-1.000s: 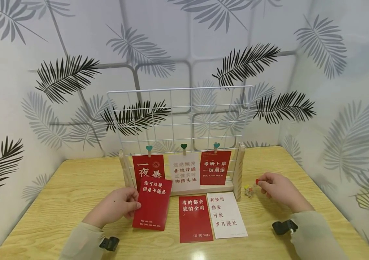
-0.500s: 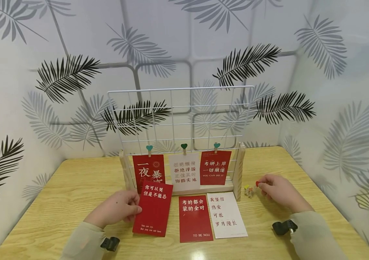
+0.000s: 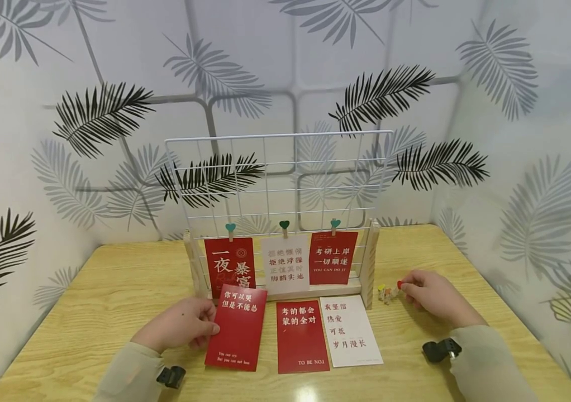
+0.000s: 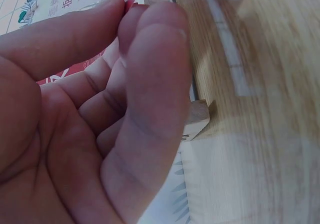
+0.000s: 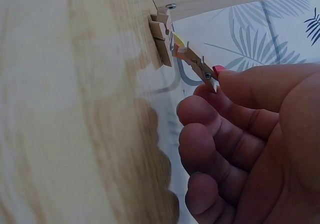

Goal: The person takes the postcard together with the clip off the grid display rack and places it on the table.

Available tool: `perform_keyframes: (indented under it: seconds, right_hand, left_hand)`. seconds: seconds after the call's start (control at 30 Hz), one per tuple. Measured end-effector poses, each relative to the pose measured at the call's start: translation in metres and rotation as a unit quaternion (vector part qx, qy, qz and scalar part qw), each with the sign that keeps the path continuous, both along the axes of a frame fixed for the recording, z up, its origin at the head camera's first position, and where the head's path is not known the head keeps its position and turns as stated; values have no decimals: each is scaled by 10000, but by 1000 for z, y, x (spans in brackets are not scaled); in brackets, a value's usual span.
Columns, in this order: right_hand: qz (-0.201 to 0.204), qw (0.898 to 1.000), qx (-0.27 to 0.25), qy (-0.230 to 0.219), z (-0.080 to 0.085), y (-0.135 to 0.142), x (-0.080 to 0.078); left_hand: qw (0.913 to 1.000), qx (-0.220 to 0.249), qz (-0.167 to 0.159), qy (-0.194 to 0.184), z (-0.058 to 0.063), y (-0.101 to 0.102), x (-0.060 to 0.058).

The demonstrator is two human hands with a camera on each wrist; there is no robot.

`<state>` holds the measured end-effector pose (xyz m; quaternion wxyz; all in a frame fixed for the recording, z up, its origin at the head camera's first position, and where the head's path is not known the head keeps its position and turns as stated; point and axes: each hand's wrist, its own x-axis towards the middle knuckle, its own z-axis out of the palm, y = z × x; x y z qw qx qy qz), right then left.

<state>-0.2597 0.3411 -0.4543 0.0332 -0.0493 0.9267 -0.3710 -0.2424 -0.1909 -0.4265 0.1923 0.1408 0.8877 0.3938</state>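
Note:
A red card with white lettering (image 3: 237, 329) is pinched along its left edge by my left hand (image 3: 180, 324). The card stands in front of the rack and overlaps the lower part of a hanging red card (image 3: 222, 259). In the left wrist view, thumb and forefinger meet at the top, and most of the card is hidden behind them. On the right, my right hand (image 3: 431, 296) pinches a small wooden clothespin (image 5: 197, 64) with a red heart (image 5: 218, 70), close over the table. Beside it are other small clothespins (image 5: 161, 39), with yellow and orange bits showing.
A white wire grid rack (image 3: 280, 192) in wooden feet (image 3: 369, 268) stands mid-table. Green heart clips hold three cards on it, including a white card (image 3: 285, 265). A red card (image 3: 303, 340) and a white card (image 3: 353, 335) lie in front. Patterned wall covering (image 3: 285, 67) rises behind.
My left hand has drawn the red card slightly down toward me, uncovering more of the hanging red card. My right hand has shifted slightly with the red-heart clothespin.

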Motion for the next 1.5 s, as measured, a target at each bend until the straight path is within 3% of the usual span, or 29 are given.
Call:
perform_keyframes:
  seconds: [0.63, 0.93, 1.5]
  right_hand:
    - [98, 9999, 55, 20, -2, 4, -1]
    - [176, 9993, 331, 51, -3, 2, 1]
    - [387, 9911, 1158, 530, -3, -1, -1]
  left_hand:
    - [9994, 63, -224, -256, -8, 1, -2]
    - [9994, -175, 36, -302, -13, 4, 0]
    - [9981, -498, 167, -310, -16, 6, -1]
